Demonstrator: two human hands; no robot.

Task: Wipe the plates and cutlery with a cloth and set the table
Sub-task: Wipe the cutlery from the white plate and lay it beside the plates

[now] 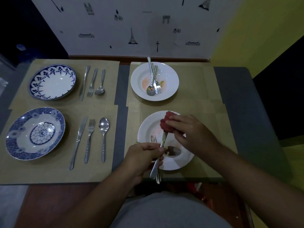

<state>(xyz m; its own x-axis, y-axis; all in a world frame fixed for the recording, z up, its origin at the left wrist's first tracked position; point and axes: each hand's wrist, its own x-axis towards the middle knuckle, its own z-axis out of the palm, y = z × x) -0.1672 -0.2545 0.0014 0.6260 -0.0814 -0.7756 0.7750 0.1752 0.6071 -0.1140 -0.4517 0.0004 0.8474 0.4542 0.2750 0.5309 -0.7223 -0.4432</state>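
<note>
I see the knife (164, 139) held over the near white plate (148, 127), at the right front of the table (233, 89), handle toward me and blade tip pointing away. The left hand (144, 155) has its fingers curled round the handle, thumb on top. The blade tip meets the red cloth (167, 122), which the right hand (192, 134) pinches in a bunch between thumb and fingers above the far rim of that plate. A fork (153, 139) lies on the same plate just left of the blade; its handle passes beneath the left hand, and I cannot tell whether that hand grips it too. A spoon (172, 151) rests in the plate's well, bowl to the right of the knife. Behind it, the far white plate (171, 74) shows orange and yellow smears and carries a loose pile of cutlery (153, 79). On the left placemats (107, 99) stand two blue-patterned plates (52, 82), one behind the other, each with a knife, fork and spoon laid parallel to its right.
</note>
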